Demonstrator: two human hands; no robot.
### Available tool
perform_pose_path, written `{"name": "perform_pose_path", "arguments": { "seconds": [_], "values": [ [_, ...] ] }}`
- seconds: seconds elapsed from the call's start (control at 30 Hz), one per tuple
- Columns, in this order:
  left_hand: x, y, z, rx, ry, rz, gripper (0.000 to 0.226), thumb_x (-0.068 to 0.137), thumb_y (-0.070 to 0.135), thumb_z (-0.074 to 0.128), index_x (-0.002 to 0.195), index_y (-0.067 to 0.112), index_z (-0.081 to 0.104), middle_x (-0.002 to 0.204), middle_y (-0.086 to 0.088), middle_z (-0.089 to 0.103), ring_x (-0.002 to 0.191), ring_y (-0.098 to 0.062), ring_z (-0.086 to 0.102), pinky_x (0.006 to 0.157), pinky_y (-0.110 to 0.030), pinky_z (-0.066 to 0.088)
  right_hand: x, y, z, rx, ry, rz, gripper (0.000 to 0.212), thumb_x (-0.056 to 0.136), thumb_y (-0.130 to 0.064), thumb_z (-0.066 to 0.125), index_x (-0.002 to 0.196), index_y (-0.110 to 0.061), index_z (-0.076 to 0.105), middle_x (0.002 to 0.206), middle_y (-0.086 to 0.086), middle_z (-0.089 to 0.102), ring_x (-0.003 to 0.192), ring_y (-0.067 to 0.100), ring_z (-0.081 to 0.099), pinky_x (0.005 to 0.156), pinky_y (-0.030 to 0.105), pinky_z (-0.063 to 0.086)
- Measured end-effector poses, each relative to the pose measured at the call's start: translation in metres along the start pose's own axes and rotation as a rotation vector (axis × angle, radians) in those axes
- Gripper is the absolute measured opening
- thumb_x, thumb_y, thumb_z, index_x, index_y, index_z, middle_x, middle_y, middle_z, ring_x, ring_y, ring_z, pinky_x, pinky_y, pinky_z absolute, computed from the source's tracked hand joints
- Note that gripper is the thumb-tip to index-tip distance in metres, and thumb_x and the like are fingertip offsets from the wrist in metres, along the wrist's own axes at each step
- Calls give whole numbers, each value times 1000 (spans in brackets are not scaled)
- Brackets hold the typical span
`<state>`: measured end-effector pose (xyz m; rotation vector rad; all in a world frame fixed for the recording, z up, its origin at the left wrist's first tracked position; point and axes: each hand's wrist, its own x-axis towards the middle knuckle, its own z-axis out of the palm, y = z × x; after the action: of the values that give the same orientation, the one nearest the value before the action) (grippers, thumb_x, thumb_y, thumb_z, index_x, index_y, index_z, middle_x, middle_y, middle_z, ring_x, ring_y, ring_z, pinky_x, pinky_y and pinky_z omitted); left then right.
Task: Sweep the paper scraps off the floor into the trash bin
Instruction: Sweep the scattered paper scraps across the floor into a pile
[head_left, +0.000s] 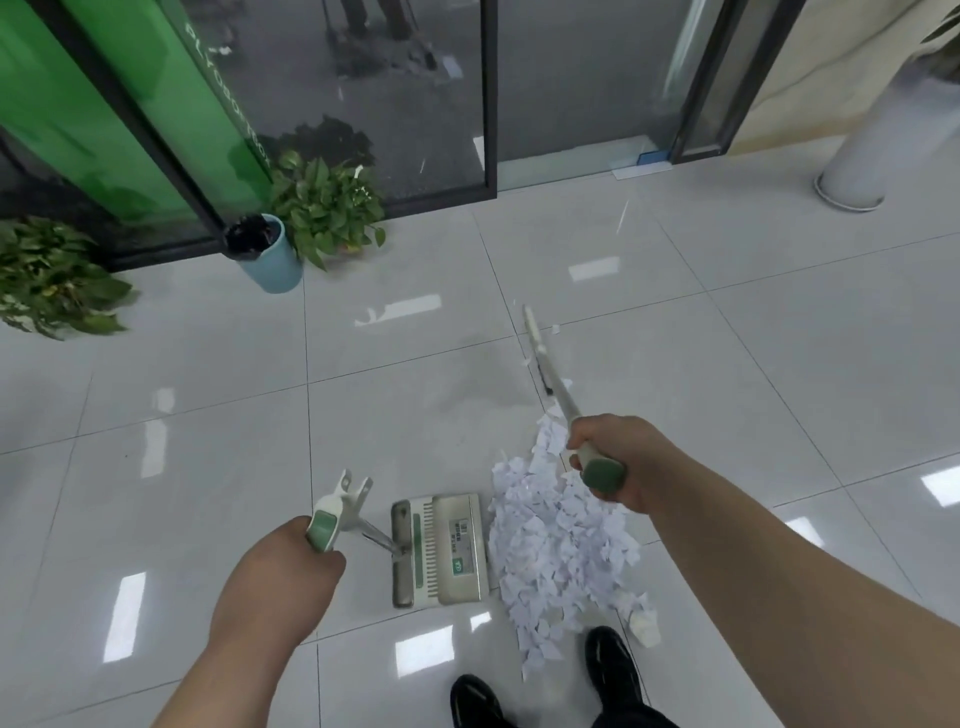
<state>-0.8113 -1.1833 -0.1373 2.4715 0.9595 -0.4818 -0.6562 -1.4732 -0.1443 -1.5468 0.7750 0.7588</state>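
A heap of white paper scraps (558, 540) lies on the grey tiled floor just right of a grey-green dustpan (441, 551) that rests flat on the tiles. My left hand (280, 566) grips the green-capped top of the dustpan handle (332, 514). My right hand (618, 460) grips the green end of the broom handle (556, 384); the shaft slants away up and to the left, and the broom head (535, 338) sits on the floor beyond the heap. A few loose scraps (555, 329) lie near the broom head. The blue trash bin (270, 254) with a black liner stands by the glass wall.
Potted plants (327, 208) flank the bin along the glass partition; another plant (47, 275) stands at far left. A white column (872, 150) rises at the right. My black shoes (613, 670) stand just below the heap. A crumpled white piece (644, 626) lies beside the right shoe.
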Motion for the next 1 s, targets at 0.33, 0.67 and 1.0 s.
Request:
{"name": "perform_pose_path", "arguments": {
  "seconds": [0.33,0.67,1.0],
  "values": [
    [-20,57,49,-26,77,-148,9,85,13,55,78,8,53,60,-8,55,55,-26,48,54,-31,35,157,-57,-78,-436,65,-60,24,75,-3,71,98,1,63,92,17,68,82,29,70,70,36,59],
    [-58,72,80,-52,145,-302,11,85,12,56,76,7,52,60,-12,56,57,-28,49,56,-33,36,212,-60,-120,-912,-13,-106,16,78,-6,69,90,-2,59,78,14,56,65,27,55,62,34,46],
    [-108,57,70,-83,142,-330,12,83,13,56,73,11,50,53,-6,52,51,-29,51,55,-31,37,123,21,-174,-1345,-123,15,42,75,-13,68,114,-5,52,98,11,57,87,26,63,63,28,48]
  ]
}}
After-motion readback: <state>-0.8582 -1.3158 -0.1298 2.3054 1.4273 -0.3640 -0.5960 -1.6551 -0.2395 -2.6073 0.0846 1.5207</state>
